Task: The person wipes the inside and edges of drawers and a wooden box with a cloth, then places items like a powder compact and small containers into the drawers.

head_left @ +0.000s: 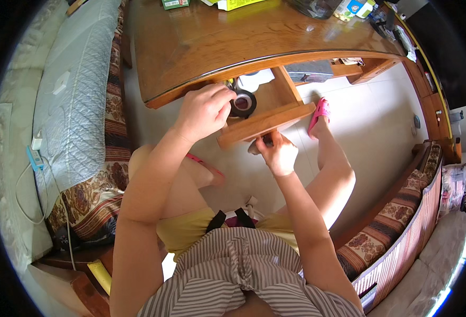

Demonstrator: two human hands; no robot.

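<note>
left hand (204, 108) pinches the tape roll (251, 108), likely light, firm, best held by its rim; right hand (279, 154) at drawer (267, 124), grip i cannot tell.

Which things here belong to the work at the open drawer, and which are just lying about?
In use:
open drawer, right hand at its front
black tape roll inside, left hand beside it (contact unclear)

Just lying about:
green box, yellow-green package and clear container on the tabletop
pale blue device, far left

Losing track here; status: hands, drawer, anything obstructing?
Left hand at black tape roll. Right hand at drawer front. Drawer open. Left hand partly blocks view inside.
</note>
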